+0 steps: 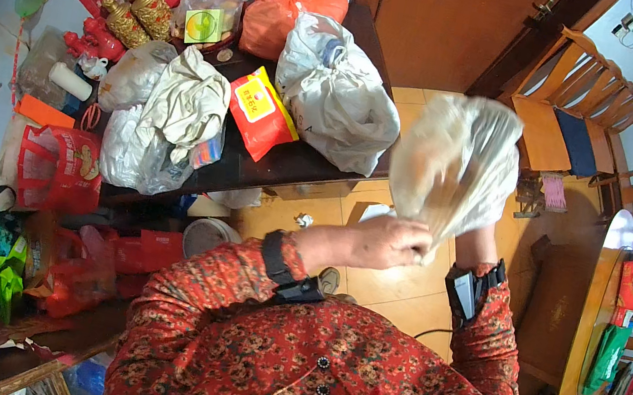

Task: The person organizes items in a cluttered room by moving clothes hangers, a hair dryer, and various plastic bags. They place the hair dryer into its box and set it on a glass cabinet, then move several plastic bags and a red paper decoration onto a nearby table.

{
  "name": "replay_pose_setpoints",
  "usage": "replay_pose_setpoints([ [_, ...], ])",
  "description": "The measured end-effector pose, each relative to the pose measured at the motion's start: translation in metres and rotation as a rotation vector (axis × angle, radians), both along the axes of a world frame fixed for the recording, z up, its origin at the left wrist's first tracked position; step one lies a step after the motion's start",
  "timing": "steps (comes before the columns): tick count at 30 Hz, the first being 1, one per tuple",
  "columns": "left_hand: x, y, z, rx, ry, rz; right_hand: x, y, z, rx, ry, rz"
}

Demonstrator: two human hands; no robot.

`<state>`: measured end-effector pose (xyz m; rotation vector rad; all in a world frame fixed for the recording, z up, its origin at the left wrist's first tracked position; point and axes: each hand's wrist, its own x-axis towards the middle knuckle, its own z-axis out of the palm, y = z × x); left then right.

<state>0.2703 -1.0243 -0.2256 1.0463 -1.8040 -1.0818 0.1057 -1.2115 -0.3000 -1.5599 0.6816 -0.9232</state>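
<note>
A translucent whitish plastic bag is held up in front of me above the tiled floor, blurred by motion. My left hand has its fingers closed on the bag's lower edge. The heel and wrist of my right hand show under the bag's right side. Its fingers are covered by the plastic, and I cannot tell whether they are inside the bag or behind it. Something orange-brown shows faintly through the film. To the left, a large tied white bag sits on the dark table.
A red-and-yellow packet, an orange bag, a crumpled cream cloth and gold ornaments crowd the table. A white bucket stands below it. On the right are a wooden table and a wooden bench.
</note>
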Motion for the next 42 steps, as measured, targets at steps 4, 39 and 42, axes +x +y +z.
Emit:
replay_pose_setpoints([
  [4,-0.014,-0.01,-0.05,0.147,0.04,-0.067,-0.055,0.003,-0.044,0.365,-0.213,-0.162],
  [39,0.12,0.164,-0.206,0.712,-0.02,0.421,-0.148,0.012,-0.133,0.923,0.616,-0.078],
  [42,0.127,0.214,-0.21,0.893,0.133,0.525,-0.117,0.014,-0.115,0.78,0.647,0.071],
])
